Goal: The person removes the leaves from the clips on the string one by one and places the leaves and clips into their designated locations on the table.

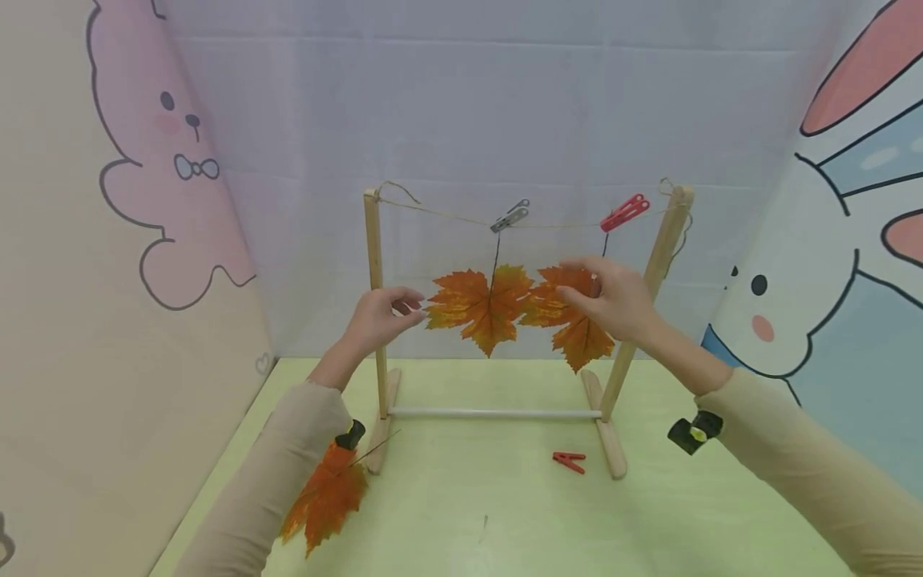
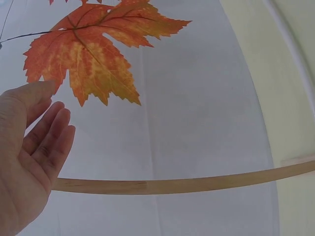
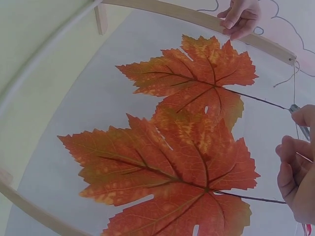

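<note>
Left sleeve and right sleeve: beige, reaching in from the lower corners of the head view.
Loose leaf: orange, lying on the table at left, partly hidden by the left sleeve; stem directed toward the stand's left foot.
Loose clothespin: red, lying on the table near the stand's right foot.
Left hand: raised at the outer edge of the left hanging leaf; fingers loosely bent, grasping nothing; whether a fingertip touches the leaf cannot be told.
Right hand: raised before the right hanging leaf, covering part of it; thumb and fingers apart, released, no grasp observed.
Right hanging leaf: suspended by its stem at the upper red clothespin; overlaps the neighbouring leaf in the right wrist view.
Left hanging leaf: suspended by its stem at the gray clothespin.
String: strung between left post and right post, slightly sagging, bearing both clothespins.
White bar: joins the posts low down.
Back cloth: pale, creased, behind the stand.
</note>
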### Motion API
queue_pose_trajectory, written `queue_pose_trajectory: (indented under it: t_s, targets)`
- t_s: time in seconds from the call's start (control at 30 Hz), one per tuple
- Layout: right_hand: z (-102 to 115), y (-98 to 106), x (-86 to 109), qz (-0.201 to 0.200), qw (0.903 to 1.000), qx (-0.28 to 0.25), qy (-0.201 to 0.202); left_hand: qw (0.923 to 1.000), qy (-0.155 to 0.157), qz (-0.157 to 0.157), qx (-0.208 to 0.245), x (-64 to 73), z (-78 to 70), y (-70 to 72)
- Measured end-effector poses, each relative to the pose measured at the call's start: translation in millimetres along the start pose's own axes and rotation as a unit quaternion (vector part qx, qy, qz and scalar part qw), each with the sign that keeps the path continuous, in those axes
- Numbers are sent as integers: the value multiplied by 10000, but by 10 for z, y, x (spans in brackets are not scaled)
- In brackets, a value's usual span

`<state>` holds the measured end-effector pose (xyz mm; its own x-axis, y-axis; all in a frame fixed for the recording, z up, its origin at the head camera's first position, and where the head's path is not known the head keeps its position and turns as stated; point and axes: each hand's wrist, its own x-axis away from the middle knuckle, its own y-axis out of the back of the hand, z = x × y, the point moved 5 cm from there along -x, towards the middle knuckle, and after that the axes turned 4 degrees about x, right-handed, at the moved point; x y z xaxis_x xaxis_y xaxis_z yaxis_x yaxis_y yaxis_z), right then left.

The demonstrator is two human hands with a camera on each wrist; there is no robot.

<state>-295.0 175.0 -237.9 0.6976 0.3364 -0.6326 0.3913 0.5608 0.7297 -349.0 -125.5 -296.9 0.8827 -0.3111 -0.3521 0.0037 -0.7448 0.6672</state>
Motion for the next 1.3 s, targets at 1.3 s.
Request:
queue_pose_trajectory:
  t_s: [1.3]
  targets:
    - [215,203,-570,-270,9990,272,232,9992,-294,-258,-40,-473,-587,-143]
